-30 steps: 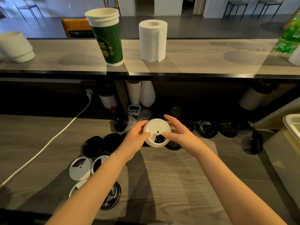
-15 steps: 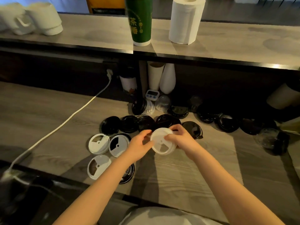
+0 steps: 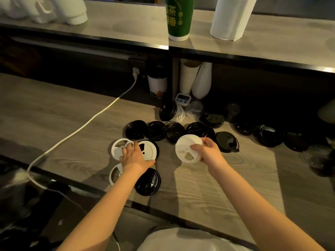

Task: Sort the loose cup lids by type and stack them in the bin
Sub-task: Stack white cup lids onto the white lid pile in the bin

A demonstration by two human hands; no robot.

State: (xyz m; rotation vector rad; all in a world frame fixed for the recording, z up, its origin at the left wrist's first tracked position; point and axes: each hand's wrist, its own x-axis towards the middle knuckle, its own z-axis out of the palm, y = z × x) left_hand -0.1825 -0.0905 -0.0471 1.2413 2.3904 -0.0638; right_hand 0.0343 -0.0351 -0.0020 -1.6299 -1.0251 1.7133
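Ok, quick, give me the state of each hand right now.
Left hand: fingers on the loose white lid; whether it grips cannot be told.
Right hand: closed, holding the raised white lid.

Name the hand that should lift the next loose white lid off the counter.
The left hand, most likely: its fingers touch the loose white round plastic lid on the grey wooden counter, while the right hand is busy gripping a second white plastic lid.

right hand (image 3: 208,151) holds a white lid (image 3: 187,148); left hand (image 3: 134,154) touches another lid (image 3: 118,148).
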